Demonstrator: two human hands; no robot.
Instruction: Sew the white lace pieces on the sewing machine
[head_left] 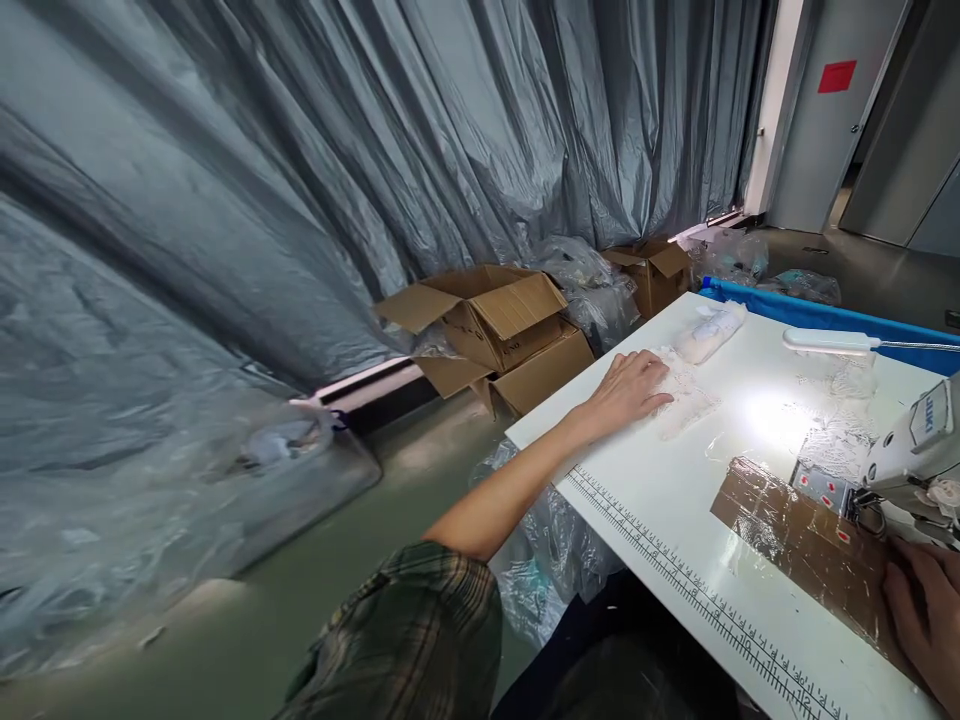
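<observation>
White lace (688, 405) lies flat on the far left part of the desk (645, 470), and its left edge is met by the fingers of the left hand (628, 388). The left grip is judged to be released: the fingers are slightly bent, the thumb is held apart, and nothing is seen lifted. Just beyond the lace, a white bundle (709, 332) is laid.

To the right, a brown board (806, 550), partly covered by shiny film, is set at the near side of the machine (919, 440). Its right part is touched by the right hand (930, 610), which is partly cut off by the picture's edge; whether that grip is clenched or loose cannot be told. More lace (840, 437) is spread beside the machine, at the edge of the bright light.

The step in hand is judged to be the handling of the lace by the left hand while the right is kept at the board. For any lift from here, a light pinch on a single edge would be called for, since such thin stuff could be creased or snagged.

Farther out, a scale (679, 580) is marked along the desk's near left edge, and open boxes (517, 345) are stacked beyond its left side.
</observation>
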